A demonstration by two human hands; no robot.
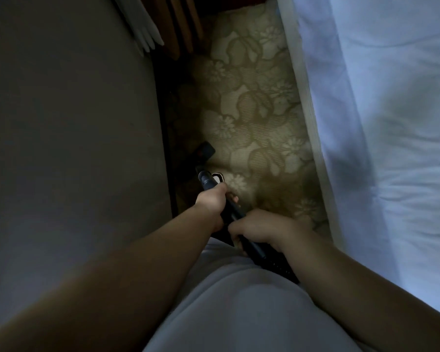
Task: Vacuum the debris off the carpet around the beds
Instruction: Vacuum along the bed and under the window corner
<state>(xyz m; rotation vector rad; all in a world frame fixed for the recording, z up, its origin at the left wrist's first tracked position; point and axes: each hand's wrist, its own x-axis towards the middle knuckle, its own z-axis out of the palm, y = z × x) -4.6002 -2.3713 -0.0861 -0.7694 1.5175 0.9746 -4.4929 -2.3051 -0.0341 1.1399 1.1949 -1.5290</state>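
Dim light. Grey bed (pixel 74 123) on L. Vacuum floor head (pixel 205 149) sits on the floral carpet (pixel 259 110), right by that bed's edge. Dark wand (pixel 208 181) runs back toward the person. Left hand (pixel 212 199) is wrapped round the wand. Right hand (pixel 259 229) grips it nearer the body. White-sheeted bed (pixel 391 123) borders the carpet strip on R.

You have a single wide-angle view from your head, tilted steeply down and forward, close over the carpet (pixel 254 115). The carpet runs up mid-frame, with the left bed (pixel 61 123) beside it on one side and the right bed (pixel 391 123) on the other
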